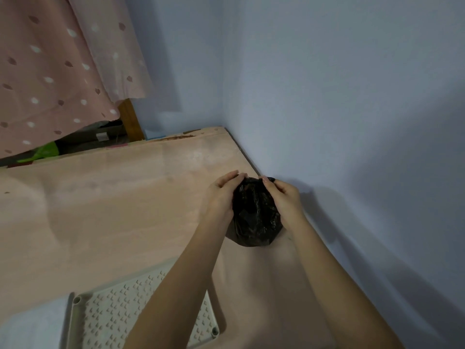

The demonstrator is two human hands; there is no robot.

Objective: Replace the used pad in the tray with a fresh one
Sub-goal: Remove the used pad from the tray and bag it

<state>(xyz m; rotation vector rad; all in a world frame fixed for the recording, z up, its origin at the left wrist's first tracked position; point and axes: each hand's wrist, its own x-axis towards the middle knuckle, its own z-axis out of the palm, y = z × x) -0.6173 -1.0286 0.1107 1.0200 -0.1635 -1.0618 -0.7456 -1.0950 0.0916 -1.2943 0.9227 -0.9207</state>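
Fingers [232, 176] of the left hand [221, 195] and those of the right hand [284, 195] are curled onto the top of a black plastic bag [254, 217], pinching its gathered neck from both sides — likely closing or knotting it. The bag bulges below the fingers and hangs or rests just over the pink floor [113, 197], close to the corner where the blue wall [352, 96] meets it; whether it touches the floor cannot be told. Whether the used pad is inside cannot be seen, though that seems the fair guess. Nearer the body than the fingers, under the left forearm, lies the white tray [110, 313] with its perforated grid showing, and no pad is visible on it. No fresh pad is in view. Far off to the left of the fingers hangs a pink spotted curtain [50, 71]. The risk from here is a loose closure — thin, slippery film can slide out of a pinch, letting the neck reopen and the contents spill. Pulling hard could also tear the plastic.
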